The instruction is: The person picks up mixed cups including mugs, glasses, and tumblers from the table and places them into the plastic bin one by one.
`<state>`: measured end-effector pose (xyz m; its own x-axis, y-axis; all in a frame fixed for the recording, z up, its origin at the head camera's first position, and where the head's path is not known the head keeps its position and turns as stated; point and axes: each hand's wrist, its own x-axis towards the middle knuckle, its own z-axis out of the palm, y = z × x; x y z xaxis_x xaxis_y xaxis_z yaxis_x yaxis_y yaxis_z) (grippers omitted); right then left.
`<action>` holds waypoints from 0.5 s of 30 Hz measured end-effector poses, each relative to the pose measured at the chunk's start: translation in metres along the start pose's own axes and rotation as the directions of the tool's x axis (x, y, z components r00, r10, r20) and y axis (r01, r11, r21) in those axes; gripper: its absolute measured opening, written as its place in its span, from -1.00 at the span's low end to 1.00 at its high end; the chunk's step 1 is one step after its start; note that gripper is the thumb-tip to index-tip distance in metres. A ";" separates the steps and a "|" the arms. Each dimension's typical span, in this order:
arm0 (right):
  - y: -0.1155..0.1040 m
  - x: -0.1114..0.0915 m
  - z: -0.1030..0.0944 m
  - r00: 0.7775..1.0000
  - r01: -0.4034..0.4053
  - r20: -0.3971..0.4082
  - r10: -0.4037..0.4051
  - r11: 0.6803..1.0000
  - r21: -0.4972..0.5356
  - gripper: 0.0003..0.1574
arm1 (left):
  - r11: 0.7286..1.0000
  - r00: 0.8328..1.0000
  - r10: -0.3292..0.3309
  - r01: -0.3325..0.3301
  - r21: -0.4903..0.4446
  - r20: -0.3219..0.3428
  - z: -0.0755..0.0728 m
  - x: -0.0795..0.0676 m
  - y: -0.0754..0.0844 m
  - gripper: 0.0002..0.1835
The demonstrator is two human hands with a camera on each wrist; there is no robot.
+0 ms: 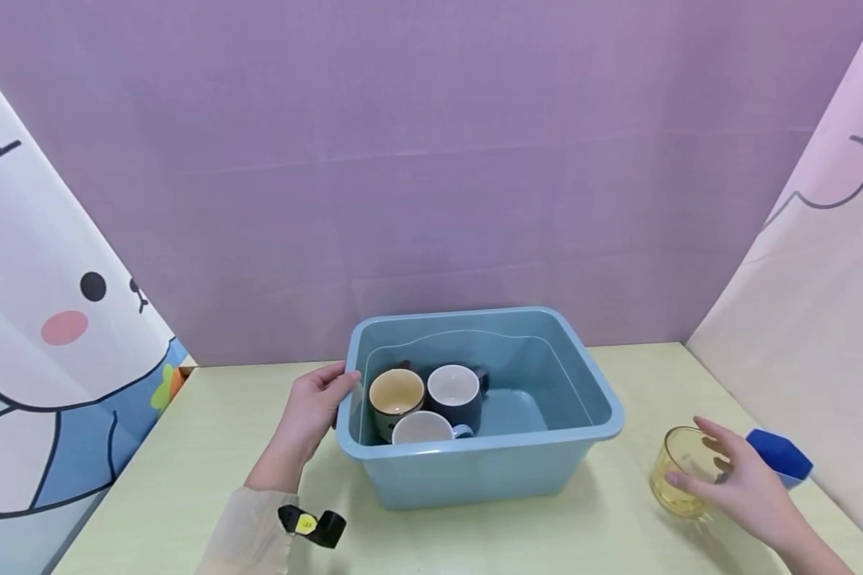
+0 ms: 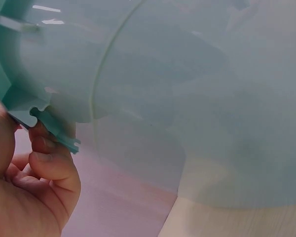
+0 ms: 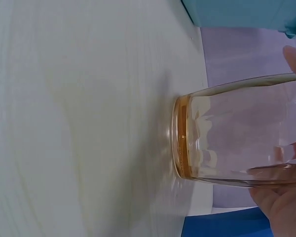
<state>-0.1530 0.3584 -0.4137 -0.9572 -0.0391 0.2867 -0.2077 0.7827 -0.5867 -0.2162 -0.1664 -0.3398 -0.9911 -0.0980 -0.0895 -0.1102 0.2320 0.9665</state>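
At its left end, a blue plastic basin (image 1: 475, 475) has its rim gripped by my left hand (image 1: 312, 407), thumb over the top and fingers curled beneath. The left wrist view shows those curled fingers (image 2: 56, 170) under the rim. Inside the basin's left half stand a cream mug (image 1: 397, 391), a dark mug with a white inside (image 1: 455, 387) and a white mug with a blue handle (image 1: 423, 429). Right of the basin, my right hand (image 1: 744, 483) curls its thumb and fingers round a transparent amber glass (image 3: 237, 133). The glass is upright, its base at the tabletop.
A blue angular container (image 1: 780, 457) stands just beyond my right hand, near the right-hand curtain. The pale tabletop (image 1: 165, 471) meets a purple cloth backdrop (image 1: 439, 184) behind the basin. Printed cloths hang at both sides.
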 end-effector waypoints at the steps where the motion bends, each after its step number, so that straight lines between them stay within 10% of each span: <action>1: 0.000 0.000 0.000 1.000 0.009 -0.002 -0.009 1.000 0.001 0.14 | 1.000 1.000 0.000 0.000 0.000 0.000 0.000 0.000 0.000 -0.54; 15: -0.006 0.001 -0.001 0.997 0.064 -0.037 -0.063 0.998 0.006 0.07 | 1.000 1.000 0.010 -0.010 0.006 -0.001 0.000 0.000 -0.001 -0.55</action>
<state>-0.1529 0.3546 -0.4093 -0.9340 -0.0658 0.3510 -0.2694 0.7751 -0.5716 -0.2157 -0.1664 -0.3405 -0.9921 -0.0970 -0.0798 -0.1010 0.2382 0.9659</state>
